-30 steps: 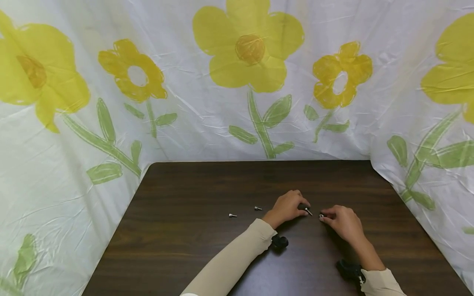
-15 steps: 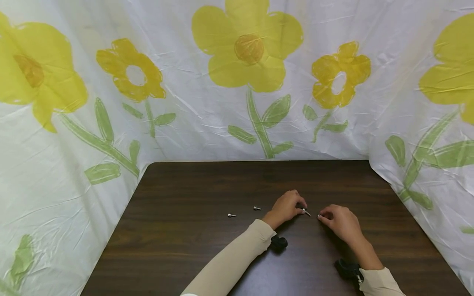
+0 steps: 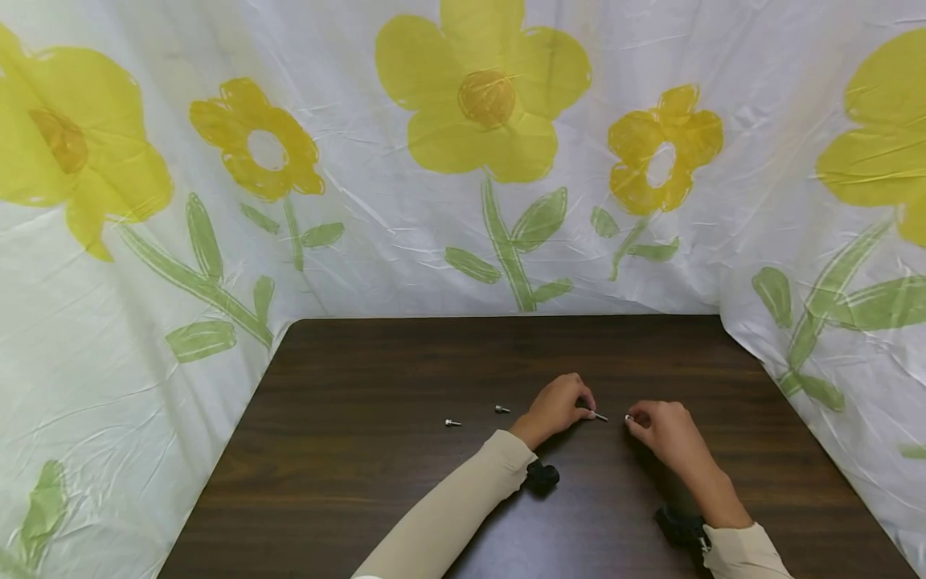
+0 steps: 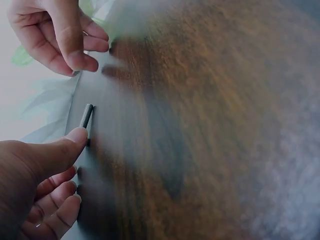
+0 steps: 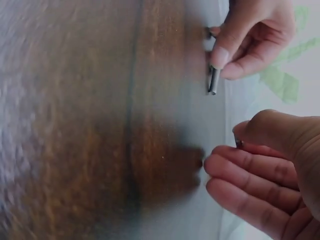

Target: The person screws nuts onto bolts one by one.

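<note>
My left hand (image 3: 555,408) pinches a metal bolt (image 3: 600,416) between thumb and fingers. The bolt's threaded end (image 4: 87,114) sticks out toward the right hand, and its head is hidden by the fingers. Across a small gap, my right hand (image 3: 669,434) holds a small metal nut (image 5: 237,141) between thumb and index finger, its other fingers loosely bent in the right wrist view. Nut and bolt are apart. Left of the left hand, two short bolts (image 3: 452,422) lie on the table.
The dark wood-grain table (image 3: 347,482) spans the space beneath both arms. A white curtain (image 3: 376,241) with yellow flowers hangs along its back and sides. Black wrist cameras (image 3: 542,476) sit under the wrists, close to the tabletop.
The bolt in my left hand has swung from slanting downward to nearly level, pointing at the nut. The nut has turned in my right fingers and shows less of its face.
</note>
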`<action>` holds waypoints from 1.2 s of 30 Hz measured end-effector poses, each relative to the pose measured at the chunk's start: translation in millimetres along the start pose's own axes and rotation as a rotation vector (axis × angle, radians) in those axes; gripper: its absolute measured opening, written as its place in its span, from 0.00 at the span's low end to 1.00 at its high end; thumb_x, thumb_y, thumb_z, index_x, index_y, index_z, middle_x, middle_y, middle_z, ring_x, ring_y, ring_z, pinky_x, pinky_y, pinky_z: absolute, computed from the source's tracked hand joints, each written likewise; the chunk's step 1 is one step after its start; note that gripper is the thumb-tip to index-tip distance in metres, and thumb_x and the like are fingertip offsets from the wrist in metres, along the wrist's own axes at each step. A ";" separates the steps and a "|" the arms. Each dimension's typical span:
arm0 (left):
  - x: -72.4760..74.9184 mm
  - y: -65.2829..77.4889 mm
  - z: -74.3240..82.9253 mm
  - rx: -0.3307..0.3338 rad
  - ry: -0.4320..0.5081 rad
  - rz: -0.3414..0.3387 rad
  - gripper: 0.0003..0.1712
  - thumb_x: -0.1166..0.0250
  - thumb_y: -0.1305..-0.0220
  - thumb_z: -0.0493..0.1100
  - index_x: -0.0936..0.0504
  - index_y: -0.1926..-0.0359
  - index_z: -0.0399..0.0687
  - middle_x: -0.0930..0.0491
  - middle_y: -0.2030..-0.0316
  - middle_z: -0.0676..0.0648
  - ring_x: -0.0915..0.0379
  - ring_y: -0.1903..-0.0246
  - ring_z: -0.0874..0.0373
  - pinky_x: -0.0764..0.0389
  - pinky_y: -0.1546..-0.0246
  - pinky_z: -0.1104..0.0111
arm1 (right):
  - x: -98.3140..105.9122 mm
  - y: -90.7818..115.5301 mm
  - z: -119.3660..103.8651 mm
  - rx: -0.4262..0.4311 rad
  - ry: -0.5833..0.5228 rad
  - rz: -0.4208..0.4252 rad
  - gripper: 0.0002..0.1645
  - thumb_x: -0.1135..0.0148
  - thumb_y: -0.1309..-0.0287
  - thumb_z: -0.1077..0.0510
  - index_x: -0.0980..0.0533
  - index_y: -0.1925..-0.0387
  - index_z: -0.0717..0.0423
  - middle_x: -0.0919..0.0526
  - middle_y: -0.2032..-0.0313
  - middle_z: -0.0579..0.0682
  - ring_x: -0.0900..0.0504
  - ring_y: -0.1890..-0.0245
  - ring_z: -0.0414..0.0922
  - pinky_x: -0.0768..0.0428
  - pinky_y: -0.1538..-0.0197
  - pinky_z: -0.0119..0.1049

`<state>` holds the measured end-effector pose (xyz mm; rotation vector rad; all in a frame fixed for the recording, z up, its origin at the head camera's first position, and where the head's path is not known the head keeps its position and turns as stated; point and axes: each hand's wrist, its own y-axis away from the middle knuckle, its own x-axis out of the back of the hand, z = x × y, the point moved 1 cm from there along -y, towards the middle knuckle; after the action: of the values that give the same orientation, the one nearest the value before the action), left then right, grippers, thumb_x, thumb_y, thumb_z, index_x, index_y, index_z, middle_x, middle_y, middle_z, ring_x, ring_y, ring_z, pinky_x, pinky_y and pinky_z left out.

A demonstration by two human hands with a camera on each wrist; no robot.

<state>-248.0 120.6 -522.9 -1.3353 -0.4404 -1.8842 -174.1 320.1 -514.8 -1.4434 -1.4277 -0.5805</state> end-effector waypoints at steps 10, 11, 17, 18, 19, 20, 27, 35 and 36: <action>1.4 2.2 -0.9 0.011 0.047 0.015 0.05 0.25 0.39 0.50 0.11 0.69 0.58 0.22 0.67 0.59 0.28 0.65 0.69 0.28 0.61 0.80 | 1.7 1.2 -0.2 0.013 -0.053 0.028 0.05 0.29 0.48 0.71 0.15 0.67 0.65 0.12 0.73 0.53 0.14 0.74 0.45 0.16 0.70 0.41; 1.5 2.4 -1.1 0.011 0.059 0.015 0.05 0.24 0.39 0.49 0.10 0.69 0.57 0.21 0.67 0.59 0.27 0.65 0.69 0.28 0.62 0.80 | 1.6 1.2 -0.2 0.017 -0.051 0.034 0.06 0.29 0.49 0.71 0.15 0.67 0.65 0.13 0.73 0.52 0.15 0.75 0.45 0.16 0.70 0.40; 4.7 3.4 -1.7 0.027 0.153 0.001 0.05 0.23 0.40 0.45 0.10 0.71 0.52 0.16 0.71 0.58 0.28 0.71 0.70 0.29 0.67 0.81 | 1.6 0.5 -1.2 0.042 -0.052 0.060 0.06 0.28 0.50 0.71 0.15 0.68 0.64 0.14 0.75 0.48 0.18 0.76 0.41 0.18 0.72 0.36; 5.5 3.8 -1.7 0.029 0.166 0.001 0.05 0.24 0.40 0.44 0.10 0.70 0.51 0.15 0.72 0.59 0.28 0.72 0.71 0.30 0.68 0.81 | 1.5 0.1 -1.3 0.045 -0.056 0.063 0.05 0.28 0.50 0.71 0.15 0.68 0.64 0.14 0.75 0.48 0.18 0.76 0.40 0.18 0.72 0.36; 6.5 4.1 -1.9 0.031 0.179 0.004 0.04 0.24 0.40 0.44 0.10 0.70 0.51 0.15 0.72 0.59 0.29 0.73 0.71 0.30 0.69 0.82 | 1.5 -0.1 -1.7 0.047 -0.059 0.065 0.05 0.27 0.50 0.71 0.14 0.69 0.64 0.14 0.75 0.48 0.18 0.76 0.40 0.18 0.72 0.36; 7.4 4.4 -2.1 0.031 0.188 0.009 0.04 0.24 0.40 0.43 0.10 0.70 0.50 0.14 0.72 0.58 0.29 0.73 0.71 0.30 0.69 0.82 | 1.7 -0.2 -2.1 0.050 -0.070 0.067 0.05 0.27 0.50 0.71 0.15 0.69 0.64 0.13 0.75 0.49 0.18 0.76 0.40 0.18 0.72 0.35; 11.6 7.1 -7.6 0.016 0.293 0.035 0.03 0.23 0.41 0.39 0.10 0.70 0.47 0.12 0.73 0.55 0.26 0.74 0.74 0.28 0.69 0.84 | 4.1 -1.2 -10.1 0.069 -0.110 0.108 0.07 0.24 0.52 0.71 0.14 0.69 0.63 0.12 0.74 0.49 0.15 0.76 0.40 0.17 0.73 0.33; 23.0 20.7 -17.1 0.007 0.531 0.149 0.03 0.24 0.41 0.37 0.09 0.66 0.43 0.12 0.71 0.53 0.24 0.74 0.75 0.23 0.70 0.81 | 15.2 -2.2 -30.6 0.095 -0.187 0.143 0.09 0.22 0.52 0.70 0.13 0.67 0.60 0.11 0.72 0.47 0.14 0.75 0.39 0.18 0.72 0.29; 25.4 22.7 -17.2 0.003 0.558 0.169 0.03 0.24 0.41 0.38 0.09 0.66 0.43 0.12 0.70 0.53 0.24 0.74 0.75 0.22 0.70 0.80 | 17.7 -2.5 -33.9 0.101 -0.194 0.150 0.09 0.22 0.53 0.70 0.13 0.67 0.59 0.11 0.72 0.47 0.14 0.75 0.38 0.18 0.72 0.28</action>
<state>-246.0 84.8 -509.9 -0.7622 -0.0419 -2.0021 -163.0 298.5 -485.2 -1.5431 -1.4604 -0.2761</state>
